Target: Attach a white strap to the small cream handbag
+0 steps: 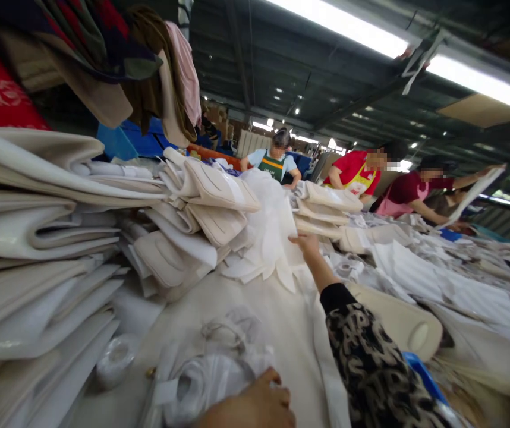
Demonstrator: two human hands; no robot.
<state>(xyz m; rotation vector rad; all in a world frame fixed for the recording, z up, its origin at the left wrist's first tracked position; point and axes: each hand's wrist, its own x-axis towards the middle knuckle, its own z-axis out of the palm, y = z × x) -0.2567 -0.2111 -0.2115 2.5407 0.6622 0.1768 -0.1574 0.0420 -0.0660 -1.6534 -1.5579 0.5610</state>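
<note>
Grip released, right hand (306, 245) flat on white fabric panel (268, 238); left hand (250, 407) at white strapping (205, 380), grip unclear.

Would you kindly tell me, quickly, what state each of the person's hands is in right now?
Left hand: on a bundle of white straps, partly out of view; grip cannot be told.
Right hand: open, resting on white cut fabric, holding nothing visible.

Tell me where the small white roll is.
In the head view, the small white roll sits low on the left, just below the stacked cream padded panels and left of the bundle of white straps.
</note>
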